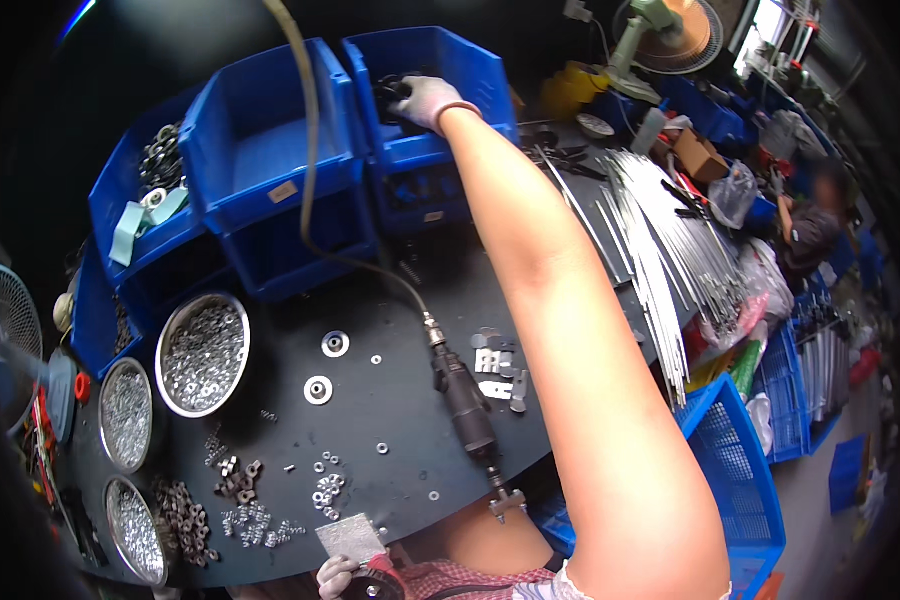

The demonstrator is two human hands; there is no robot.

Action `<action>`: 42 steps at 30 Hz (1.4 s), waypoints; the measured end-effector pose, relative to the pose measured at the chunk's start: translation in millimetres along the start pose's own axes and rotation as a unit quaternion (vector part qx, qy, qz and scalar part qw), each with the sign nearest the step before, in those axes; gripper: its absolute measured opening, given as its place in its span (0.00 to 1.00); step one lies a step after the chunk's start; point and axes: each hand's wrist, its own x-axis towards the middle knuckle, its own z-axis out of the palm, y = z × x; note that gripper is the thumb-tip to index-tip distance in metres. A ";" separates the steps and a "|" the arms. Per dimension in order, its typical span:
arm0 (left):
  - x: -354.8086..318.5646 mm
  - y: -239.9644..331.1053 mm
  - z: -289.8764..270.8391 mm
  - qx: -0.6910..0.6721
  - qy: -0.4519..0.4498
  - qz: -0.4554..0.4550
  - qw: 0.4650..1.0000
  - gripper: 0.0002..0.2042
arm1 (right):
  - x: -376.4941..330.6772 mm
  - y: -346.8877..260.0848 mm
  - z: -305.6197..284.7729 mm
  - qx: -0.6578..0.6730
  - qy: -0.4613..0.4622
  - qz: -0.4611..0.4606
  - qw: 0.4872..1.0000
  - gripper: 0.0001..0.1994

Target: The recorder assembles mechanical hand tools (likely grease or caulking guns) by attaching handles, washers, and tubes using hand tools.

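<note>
My right hand (431,103), in a pale glove, reaches into the far blue bin (432,50). Its fingers close around black parts (394,92) there, whose exact kind I cannot make out. At the table's near edge my left hand (338,577), also gloved, is curled against a round black part (372,587) with a bright centre, partly cut off by the frame. Just beyond it lies a flat silvery plate (351,538). A black pneumatic screwdriver (463,405) rests on the dark table, its hose running up past the bins.
Steel bowls (205,410) of small metal parts stand at left, beside loose nuts (328,493) and springs (257,525). Another blue bin (270,120) stands left of my reach. Long metal strips (660,240) lie at right. A blue crate (732,480) stands beyond my right arm; a person (815,230) sits farther off.
</note>
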 end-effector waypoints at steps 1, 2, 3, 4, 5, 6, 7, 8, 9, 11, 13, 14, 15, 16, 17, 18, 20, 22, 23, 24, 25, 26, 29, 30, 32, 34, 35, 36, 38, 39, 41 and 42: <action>0.5 0.2 0.1 -0.024 0.000 -0.002 1.000 0.32 | -3.9 0.1 -6.0 0.019 0.001 0.005 1.000 0.23; -0.1 -0.5 0.0 -0.048 0.001 -0.004 0.999 0.35 | -7.5 0.5 -12.7 0.038 0.003 0.009 0.999 0.23; -7.7 -6.1 0.3 -0.048 0.011 -0.008 0.999 0.39 | -12.6 -3.7 -17.8 0.045 0.041 0.008 0.998 0.22; -4.3 -7.6 0.5 -0.046 0.006 0.007 0.999 0.39 | -17.8 -4.6 -24.3 0.050 0.082 0.006 0.995 0.21; -4.7 -9.3 2.5 -0.046 0.012 0.013 0.999 0.38 | -23.8 -4.2 -32.0 0.073 0.102 0.014 0.992 0.20; -3.3 -9.7 2.7 -0.045 0.017 0.020 0.999 0.38 | -28.7 -3.3 -38.7 0.097 0.123 0.023 0.987 0.19; -0.4 -10.3 3.0 -0.053 0.009 0.024 0.998 0.38 | -32.6 -2.6 -46.8 0.140 0.138 0.012 0.980 0.18; 3.2 -10.2 3.1 -0.054 0.012 0.035 0.998 0.36 | -38.1 -1.2 -54.6 0.133 0.142 0.019 0.981 0.18; 4.9 -8.6 3.4 -0.053 0.018 0.043 0.997 0.35 | -48.7 -9.2 -60.1 0.172 0.144 0.009 0.974 0.17; 5.2 -4.2 8.5 -0.043 0.035 0.043 0.998 0.32 | -70.4 -13.4 -59.1 0.255 0.133 -0.012 0.958 0.15; -2.3 -0.7 19.2 0.044 0.102 0.016 0.994 0.25 | -106.6 -20.6 -57.2 0.256 0.131 -0.047 0.957 0.14; -3.0 0.9 17.6 0.041 0.100 0.016 0.994 0.25 | -121.1 -19.3 -49.2 0.252 0.140 -0.072 0.955 0.14; -3.0 2.4 13.4 0.014 0.085 0.017 0.996 0.24 | -135.7 -19.3 -39.7 0.282 0.098 -0.051 0.953 0.15; -3.6 2.7 9.0 -0.010 0.072 0.017 0.997 0.23 | -149.7 -20.6 -29.2 0.314 0.053 -0.033 0.947 0.15; -1.8 -10.3 7.4 -0.013 0.075 0.010 0.997 0.23 | -165.6 -20.0 -16.7 0.260 0.031 -0.023 0.965 0.15; -3.0 -18.7 1.7 -0.048 0.049 -0.004 0.998 0.30 | -177.9 -21.2 -8.5 0.219 0.004 -0.023 0.975 0.15; -14.7 -27.5 -5.4 -0.110 0.006 -0.039 0.993 0.45 | -199.5 -0.3 5.7 0.222 0.008 -0.045 0.974 0.17; -8.7 -15.7 3.6 -0.101 0.004 -0.049 0.994 0.46 | -215.7 14.5 1.5 0.146 -0.016 -0.010 0.989 0.17; -9.2 -12.2 2.0 -0.102 0.011 -0.063 0.993 0.44 | -217.0 7.3 1.6 0.141 -0.059 -0.004 0.988 0.15; -5.3 -13.5 4.4 -0.116 0.011 -0.069 0.991 0.42 | -218.3 11.4 5.6 0.075 -0.069 -0.016 0.995 0.15; -2.8 -13.8 5.7 -0.109 0.010 -0.069 0.992 0.42 | -219.0 15.6 14.0 0.017 -0.080 -0.030 0.996 0.16; -2.9 -12.4 5.5 -0.103 0.004 -0.071 0.992 0.42 | -219.3 17.3 20.3 -0.040 -0.101 -0.041 0.993 0.18; -5.4 -12.1 2.4 -0.106 0.007 -0.071 0.992 0.42 | -215.6 12.0 39.7 -0.073 -0.144 -0.043 0.986 0.20; -5.7 -11.4 2.6 -0.113 0.009 -0.073 0.991 0.42 | -215.6 9.5 43.5 -0.089 -0.150 -0.051 0.983 0.21; -7.8 -12.4 0.4 -0.108 0.006 -0.068 0.992 0.43 | -220.9 2.9 49.7 -0.103 -0.158 -0.058 0.980 0.21; -8.1 -12.5 1.8 -0.114 0.011 -0.068 0.991 0.42 | -225.3 -5.8 45.8 -0.107 -0.145 -0.044 0.983 0.20; -9.1 -13.0 2.2 -0.120 0.010 -0.065 0.991 0.42 | -226.5 -5.2 47.3 -0.099 -0.149 -0.032 0.983 0.21; -9.2 -13.7 2.8 -0.124 0.007 -0.063 0.990 0.42 | -228.9 -2.8 46.3 -0.102 -0.147 -0.029 0.983 0.21; -9.8 -14.7 4.9 -0.115 0.009 -0.058 0.992 0.43 | -234.8 3.7 42.2 -0.087 -0.115 -0.019 0.989 0.24; -9.8 -16.3 4.5 -0.123 0.003 -0.052 0.991 0.43 | -237.5 9.4 40.6 -0.073 -0.111 -0.012 0.991 0.24; -8.5 -17.8 4.6 -0.084 -0.014 -0.038 0.996 0.44 | -241.8 18.2 38.6 -0.089 -0.087 -0.037 0.992 0.22; -8.9 -12.4 5.7 -0.085 0.002 -0.066 0.994 0.45 | -243.9 15.9 45.9 -0.130 -0.057 -0.054 0.988 0.20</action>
